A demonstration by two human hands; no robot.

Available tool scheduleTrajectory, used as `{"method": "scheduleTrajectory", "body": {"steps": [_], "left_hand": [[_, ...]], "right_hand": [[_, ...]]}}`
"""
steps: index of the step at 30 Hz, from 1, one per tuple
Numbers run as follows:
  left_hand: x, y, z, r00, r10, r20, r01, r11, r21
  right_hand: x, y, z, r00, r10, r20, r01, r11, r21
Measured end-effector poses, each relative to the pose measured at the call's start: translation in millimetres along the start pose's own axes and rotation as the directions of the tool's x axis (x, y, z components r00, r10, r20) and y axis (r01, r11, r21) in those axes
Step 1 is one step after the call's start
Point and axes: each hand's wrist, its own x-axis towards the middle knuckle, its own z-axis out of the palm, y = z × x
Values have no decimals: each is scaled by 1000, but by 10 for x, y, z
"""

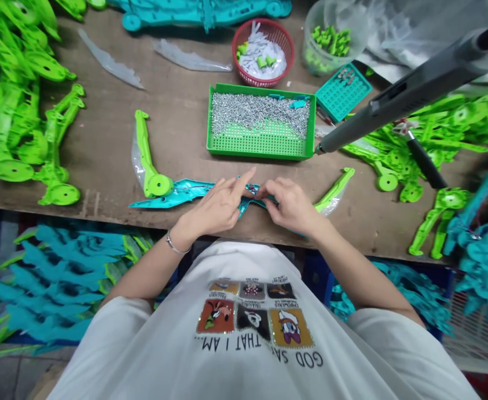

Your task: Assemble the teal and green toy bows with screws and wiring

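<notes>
A teal plastic toy blade (177,195) lies along the table's near edge. My left hand (216,208) rests on its middle, forefinger stretched forward and the other fingers curled on the plastic. My right hand (291,205) pinches the same teal piece just to the right, fingertips meeting the left hand's. A green curved part (147,158) with a round hub touches the teal blade's left end. Another green part (335,190) sticks out to the right from under my right hand.
A green tray (260,145) of small metal screws sits behind the hands, with a red basket (262,53) and a clear tub (331,41) farther back. Green part piles (16,105) flank both sides. A hanging grey power screwdriver (410,91) slants over the right. Teal parts (56,283) fill bins below.
</notes>
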Motion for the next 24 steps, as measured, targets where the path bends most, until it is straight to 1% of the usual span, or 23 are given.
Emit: {"method": "scheduleTrajectory", "body": {"steps": [2,4,6,8,10,11,15,17,21,24], "left_hand": [[-1,-31,30,1000,10,-7,-10,1000,10],[-6,-57,73,999,35,-42,-34,999,26],[-25,-73,120,990,43,-138,-38,999,37],[-62,-73,160,966,8,-260,9,998,67],[-109,-55,190,943,-18,-334,63,990,123],[-132,-41,203,942,-8,-337,65,986,157],[-183,7,255,962,101,-253,-34,966,256],[-181,13,277,963,135,-234,-59,950,307],[-152,-2,282,959,165,-230,-73,930,360],[-124,-16,262,968,161,-192,-80,925,372]], "right_hand": [[0,14,54,1000,-16,18,18,995,-100],[-2,24,73,999,-30,25,34,989,-147],[-4,24,70,999,-30,32,35,986,-161],[-6,19,60,999,-19,45,26,986,-166],[-6,19,58,998,-9,55,18,985,-169],[-6,22,59,998,-9,56,18,986,-169],[6,34,65,998,-21,58,31,984,-175],[17,32,62,998,-27,55,37,982,-185],[43,19,66,997,-36,63,49,977,-209],[63,16,61,995,-31,90,50,975,-218]]}}
